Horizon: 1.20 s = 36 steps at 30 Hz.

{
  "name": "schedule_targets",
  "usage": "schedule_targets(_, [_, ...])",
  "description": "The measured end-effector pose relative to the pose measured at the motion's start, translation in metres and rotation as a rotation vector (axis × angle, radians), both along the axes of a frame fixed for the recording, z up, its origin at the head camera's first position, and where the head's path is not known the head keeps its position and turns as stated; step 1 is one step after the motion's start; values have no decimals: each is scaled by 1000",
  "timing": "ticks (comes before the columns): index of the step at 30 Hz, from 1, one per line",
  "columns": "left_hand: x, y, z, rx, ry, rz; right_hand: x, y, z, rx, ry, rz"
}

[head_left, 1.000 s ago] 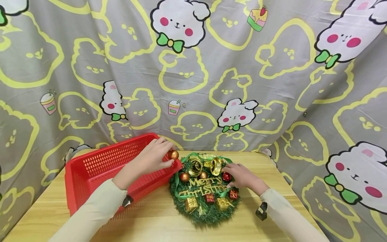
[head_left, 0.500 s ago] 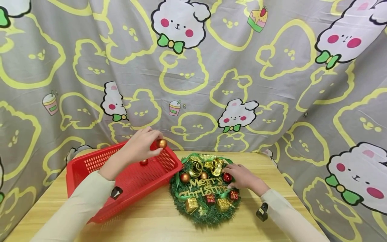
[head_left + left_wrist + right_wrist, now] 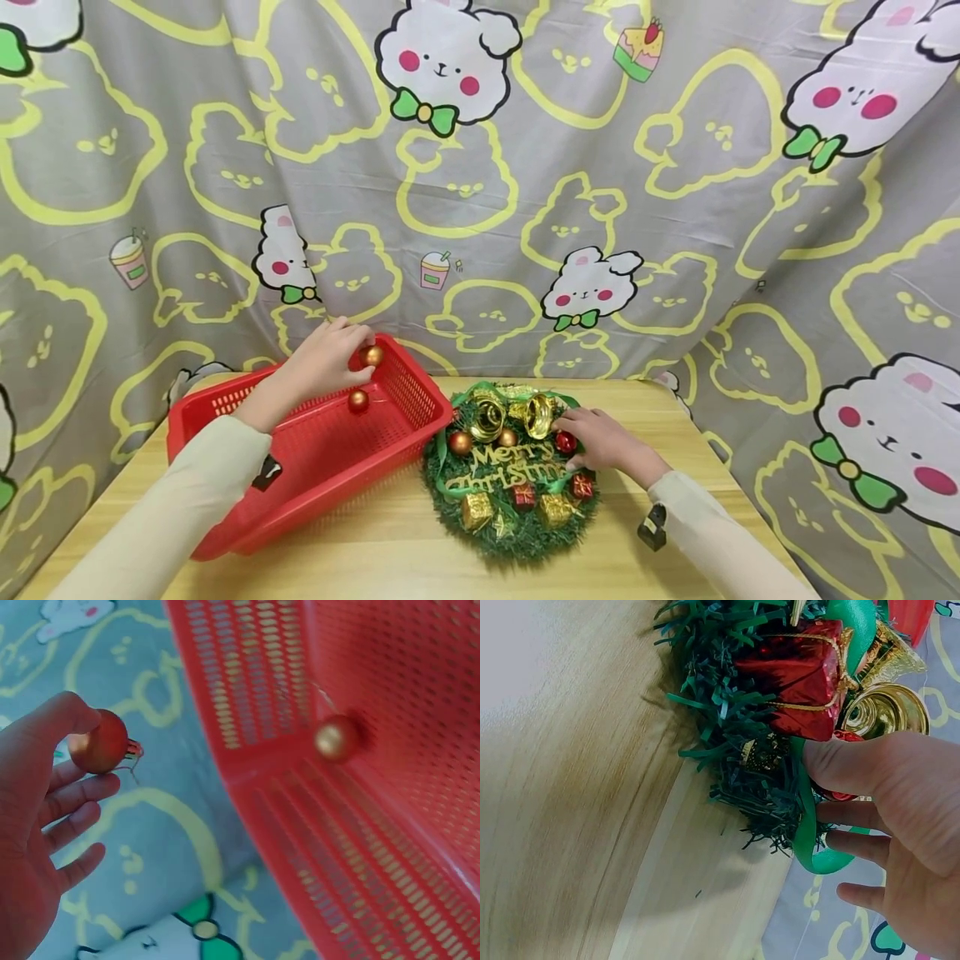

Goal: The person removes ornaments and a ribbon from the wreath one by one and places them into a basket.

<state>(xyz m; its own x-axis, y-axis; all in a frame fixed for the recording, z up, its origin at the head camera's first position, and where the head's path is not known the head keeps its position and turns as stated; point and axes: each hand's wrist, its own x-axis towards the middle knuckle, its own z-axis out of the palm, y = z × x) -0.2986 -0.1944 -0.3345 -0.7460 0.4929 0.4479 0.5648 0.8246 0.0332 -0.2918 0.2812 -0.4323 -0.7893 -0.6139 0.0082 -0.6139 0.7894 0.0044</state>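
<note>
My left hand (image 3: pixel 318 360) pinches a copper-gold Christmas bauble (image 3: pixel 99 742) between thumb and index finger, above the far side of the red plastic basket (image 3: pixel 330 492). The other fingers are spread, and a cap with a string loop shows on the bauble. Inside the basket lies a second bauble (image 3: pixel 358 401) of the same colour. To the right, a green tinsel Christmas wreath (image 3: pixel 510 546) lies on the table. My right hand (image 3: pixel 603 440) grips its right edge by a red bauble (image 3: pixel 566 442), thumb on the near side; some fingertips are hidden behind green ribbon (image 3: pixel 804 817).
The wreath carries gold bells (image 3: pixel 538 417), small gift boxes (image 3: pixel 523 496), copper-gold baubles (image 3: pixel 461 442) and gold "Merry Christmas" lettering (image 3: pixel 510 475). A patterned curtain (image 3: pixel 480 167) hangs behind the wooden table (image 3: pixel 360 558).
My left hand has moved left with its bauble, from the basket's right corner to over its inside. The bauble in the basket has come into sight. My right hand stays on the wreath.
</note>
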Motion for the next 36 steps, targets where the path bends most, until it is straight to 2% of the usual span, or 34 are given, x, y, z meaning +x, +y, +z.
schedule_targets(13, [-12, -30, -35, -39, -26, 60, 0, -1, 2, 7, 1, 10])
schedule_targets(22, [-18, -47, -61, -38, -80, 118, -2, 0, -1, 17, -2, 8])
schedule_targets(31, [-21, -60, -84, -77, -17, 124, -1, -1, -2, 21, 13, 18])
schedule_targets(36, [-21, -65, -93, -79, -44, 140, 0, -2, -1, 21, 12, 20])
